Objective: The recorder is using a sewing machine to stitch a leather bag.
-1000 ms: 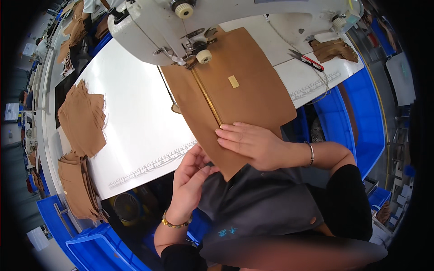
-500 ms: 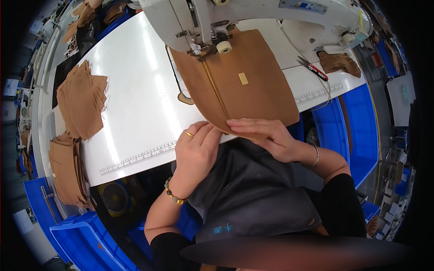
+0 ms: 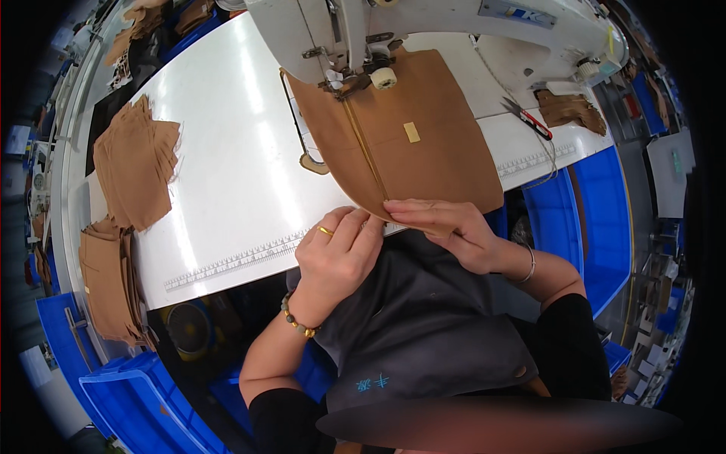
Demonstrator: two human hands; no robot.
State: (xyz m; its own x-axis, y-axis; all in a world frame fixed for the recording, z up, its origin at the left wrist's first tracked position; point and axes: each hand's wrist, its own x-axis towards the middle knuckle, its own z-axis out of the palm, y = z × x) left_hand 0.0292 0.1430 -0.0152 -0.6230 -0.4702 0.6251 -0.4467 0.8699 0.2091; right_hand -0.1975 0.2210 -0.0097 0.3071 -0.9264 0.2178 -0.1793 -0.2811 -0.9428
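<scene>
A brown panel (image 3: 446, 151) with a long gold strip down it and a small yellowish rectangle (image 3: 411, 132) lies under the foot of a white sewing machine (image 3: 295, 38). Its near edge curves up. My left hand (image 3: 338, 250) has curled fingers closed at that edge, their tips partly hidden. My right hand (image 3: 461, 234) grips the same edge with fingers laid along the top near the strip's lower end; its thumb is lower, beside the edge.
Brown piece stacks (image 3: 136, 166) lie at the white table's (image 3: 212, 151) left; red-and-black snips (image 3: 529, 117) and more brown pieces (image 3: 571, 108) at the right. A ruler strip (image 3: 227, 268) runs along the front edge. Blue bins (image 3: 597, 219) flank the table below.
My left hand has turned over, fingers now curled at the panel's near edge. The panel's near part has bent upward. My head's view has shifted, moving the machine rightward and upward in the picture.
</scene>
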